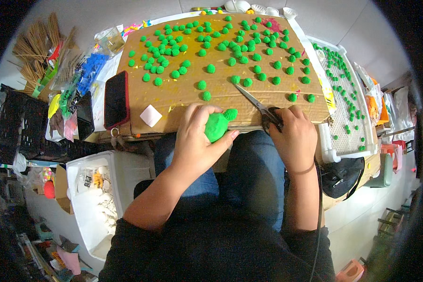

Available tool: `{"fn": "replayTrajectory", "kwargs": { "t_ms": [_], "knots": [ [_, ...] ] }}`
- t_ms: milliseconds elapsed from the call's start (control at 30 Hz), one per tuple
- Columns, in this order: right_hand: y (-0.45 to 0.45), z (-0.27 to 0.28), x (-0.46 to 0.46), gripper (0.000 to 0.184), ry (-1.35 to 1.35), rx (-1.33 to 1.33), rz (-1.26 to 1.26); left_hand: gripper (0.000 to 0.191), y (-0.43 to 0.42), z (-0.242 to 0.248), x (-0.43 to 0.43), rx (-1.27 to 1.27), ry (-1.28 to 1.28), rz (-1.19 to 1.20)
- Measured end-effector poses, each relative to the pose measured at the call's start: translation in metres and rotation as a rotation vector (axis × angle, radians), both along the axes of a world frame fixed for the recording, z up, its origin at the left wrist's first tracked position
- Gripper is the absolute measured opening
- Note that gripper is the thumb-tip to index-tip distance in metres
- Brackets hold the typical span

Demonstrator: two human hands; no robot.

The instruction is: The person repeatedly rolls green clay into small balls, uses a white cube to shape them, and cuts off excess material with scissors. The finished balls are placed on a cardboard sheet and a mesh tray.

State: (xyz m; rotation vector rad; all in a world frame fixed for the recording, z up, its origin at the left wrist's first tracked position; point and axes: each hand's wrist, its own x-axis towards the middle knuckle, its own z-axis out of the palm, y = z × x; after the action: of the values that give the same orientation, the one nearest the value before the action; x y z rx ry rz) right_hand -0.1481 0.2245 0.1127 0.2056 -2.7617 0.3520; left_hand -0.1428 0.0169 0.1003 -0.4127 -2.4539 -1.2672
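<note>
My left hand (199, 135) holds a smooth green lump of modelling clay (216, 127) above the near edge of the cardboard. From the lump's upper right sticks out a small ridged knob (230, 114) of the same green. In my right hand (296, 132) is a pair of scissors (264, 109), gripped by the black handles. Their blades look closed, and the tip points up and left, close to a textured green ball (235, 79). Many such balls lie scattered over the stained cardboard sheet (183, 97). Part of the lump is hidden behind my fingers.
At left lie a phone (115, 100) in a red case and a white folded square (151, 115). A white mesh tray (349, 141) with more green balls stands at right. A foam box (127, 169) sits low on the left. A black cable (319, 211) hangs along my right arm.
</note>
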Motion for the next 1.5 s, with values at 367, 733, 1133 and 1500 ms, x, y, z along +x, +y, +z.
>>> {"fn": "replayTrajectory", "kwargs": {
  "t_ms": [367, 733, 1133, 1500],
  "knots": [
    [0.017, -0.016, 0.048, 0.024, -0.715, -1.415, 0.172, 0.029, 0.018, -0.003, -0.015, 0.057, -0.146, 0.067],
    [0.021, -0.028, 0.042, 0.026, -0.87, -1.307, 0.19, 0.032, 0.031, 0.005, -0.027, -0.14, -0.071, 0.01],
    [0.026, -0.045, 0.037, 0.019, -0.948, -1.273, 0.245, 0.03, 0.037, 0.014, -0.037, -0.279, -0.181, -0.045],
    [0.016, -0.056, 0.037, 0.018, -1.103, -1.426, 0.221, 0.029, 0.029, 0.019, -0.035, -0.043, -0.376, 0.019]
  ]
}}
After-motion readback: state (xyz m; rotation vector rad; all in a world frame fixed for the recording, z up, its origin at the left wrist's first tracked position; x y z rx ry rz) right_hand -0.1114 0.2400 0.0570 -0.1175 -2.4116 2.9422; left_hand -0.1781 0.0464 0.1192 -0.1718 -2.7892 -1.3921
